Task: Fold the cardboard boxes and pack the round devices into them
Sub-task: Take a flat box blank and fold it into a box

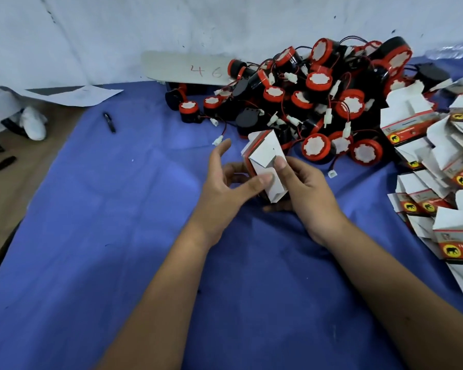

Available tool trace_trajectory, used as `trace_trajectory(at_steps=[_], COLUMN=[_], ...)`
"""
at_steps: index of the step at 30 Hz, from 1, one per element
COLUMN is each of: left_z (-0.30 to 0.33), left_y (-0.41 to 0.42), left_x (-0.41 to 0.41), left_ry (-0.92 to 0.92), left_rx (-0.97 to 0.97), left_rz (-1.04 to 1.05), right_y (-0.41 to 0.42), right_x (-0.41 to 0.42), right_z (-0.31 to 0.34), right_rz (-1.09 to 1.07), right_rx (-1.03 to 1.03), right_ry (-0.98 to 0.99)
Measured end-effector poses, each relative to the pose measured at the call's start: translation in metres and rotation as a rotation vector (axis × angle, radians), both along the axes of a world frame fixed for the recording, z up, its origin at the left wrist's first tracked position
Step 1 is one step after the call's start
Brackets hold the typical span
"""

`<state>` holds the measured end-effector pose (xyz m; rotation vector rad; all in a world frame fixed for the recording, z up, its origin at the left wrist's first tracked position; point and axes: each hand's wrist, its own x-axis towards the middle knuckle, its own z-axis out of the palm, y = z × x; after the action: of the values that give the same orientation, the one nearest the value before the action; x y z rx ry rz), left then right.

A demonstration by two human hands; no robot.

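Observation:
Both my hands hold one small cardboard box (265, 158), white inside with a red and black outside, above the blue cloth (118, 209). My right hand (302, 188) grips its lower end, thumb pressed on a white flap. My left hand (225, 182) presses its thumb on the same flap, with the other fingers spread and raised. Behind the box lies a heap of round devices (318, 102), black with red caps and white centres, trailing red and black wires with white plugs. A pile of flat unfolded boxes (433, 177) lies at the right.
A black pen (109, 122) lies on the cloth at the left. A white board marked 46 (193, 69) leans at the back against the white wall. White paper (78, 96) and white cloth items (34, 122) sit at the far left on the brown surface.

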<state>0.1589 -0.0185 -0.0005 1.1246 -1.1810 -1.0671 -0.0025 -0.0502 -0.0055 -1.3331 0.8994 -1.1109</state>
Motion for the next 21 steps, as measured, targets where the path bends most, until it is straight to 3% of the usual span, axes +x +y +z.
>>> trace_trajectory(at_steps=[3, 10, 14, 18, 21], left_z=[-0.001, 0.000, 0.001, 0.003, 0.004], left_y=[0.004, 0.005, 0.001, -0.001, -0.001], left_x=[-0.009, -0.010, -0.003, -0.002, -0.004], left_ry=[-0.050, -0.077, 0.024, 0.010, -0.044], left_rx=[-0.030, -0.148, -0.113, -0.065, -0.102], left_rz=[-0.002, 0.027, 0.068, 0.124, 0.135], right_y=[0.003, 0.006, 0.001, 0.002, 0.003], right_x=[0.002, -0.003, -0.010, -0.011, -0.008], right_z=[0.002, 0.005, 0.005, 0.005, 0.003], right_rz=[-0.017, -0.172, -0.202, -0.142, -0.091], right_rx=[-0.042, -0.395, -0.324, -0.505, -0.513], right_ry=[0.115, 0.459, 0.416, 0.477, 0.462])
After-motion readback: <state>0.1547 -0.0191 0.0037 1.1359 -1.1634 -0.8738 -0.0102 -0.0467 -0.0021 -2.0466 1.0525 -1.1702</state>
